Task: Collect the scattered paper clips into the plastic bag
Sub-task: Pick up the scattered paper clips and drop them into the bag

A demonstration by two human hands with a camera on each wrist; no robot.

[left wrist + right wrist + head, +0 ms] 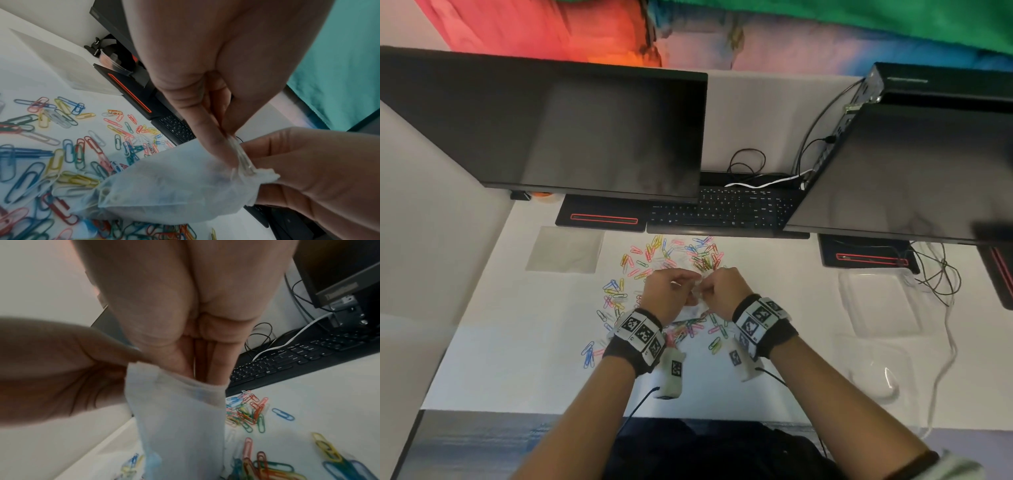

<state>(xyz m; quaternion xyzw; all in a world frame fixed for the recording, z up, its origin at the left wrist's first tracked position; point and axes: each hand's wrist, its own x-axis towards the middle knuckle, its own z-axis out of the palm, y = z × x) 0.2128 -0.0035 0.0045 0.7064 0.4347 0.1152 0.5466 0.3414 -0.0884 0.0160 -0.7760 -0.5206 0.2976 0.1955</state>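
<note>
I hold the plastic bag [174, 186] up between my two hands, just above the white tabletop [774, 274]. My left hand [671, 294] pinches one edge of the bag's mouth between thumb and curled fingers [211, 139]; in the left wrist view the thin clear rim runs along that finger. My right hand [719, 291] grips the opposite edge, fingers [180, 360] curled down into the opening, with the rim folded over them in the right wrist view. The two hands sit close together, knuckles nearly touching, each clamped on the bag. The bag hangs down from them, pale and translucent, its lower end reaching down among the clips. Whether anything is inside it I cannot tell.

The paper clips [671, 253] lie scattered on the tabletop all around my hands: a dense patch just beyond my fingers, more off to my left, and others under and between my wrists. They come in red, pink, blue, green, yellow and white.

Further out beyond the clips sits a black keyboard [722, 209], with a dark monitor [585, 130] above it on my left and a second monitor [911, 171] on my right. A flat clear sheet [565, 250] lies on the tabletop off to my left, well apart from my hands. Cables [938, 274] trail over the tabletop far to my right.
</note>
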